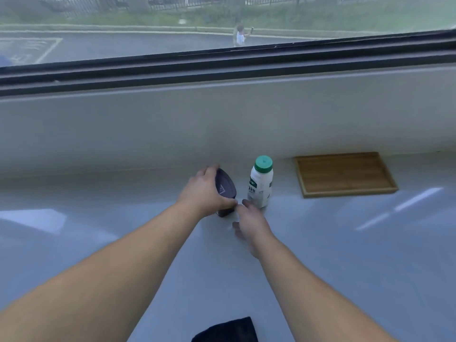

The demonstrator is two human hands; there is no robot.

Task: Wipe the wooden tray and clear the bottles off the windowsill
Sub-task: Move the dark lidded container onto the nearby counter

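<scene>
Pale grey windowsill (345,243) runs wide and glossy under a dark-framed window (222,67), with a road and grass beyond the glass.

Position of items: a dark bottle (225,191) and a white bottle (260,185) with a green cap stand near each other toward the back of the sill. The tray (345,175) lies flat to the right of them, apart from both, and holds nothing. A dark cloth (225,330) sits at the near edge.

Hands: the left hand (206,191) is wrapped around the dark bottle from the left, thumb at the front; this grip is closed on it. The right hand (251,223) is blurred, fingers spread and holding nothing, just short of the white bottle's base.

Risks, as judged:
- The dark bottle looks tilted in the grip; if its cap is loose it may leak onto the sill.
- The right hand comes in low and at speed; a knock at the base could topple the tall, narrow white bottle.
- The two hands are close together and may collide.
- The glossy surface would let a knocked bottle slide.

Not determinable: the dark bottle's lower part is hidden by the left hand; whether its base is on the sill cannot be told. Label text is unreadable. The cloth is cut off by the frame edge. Whether the tray has been wiped cannot be told.
</scene>
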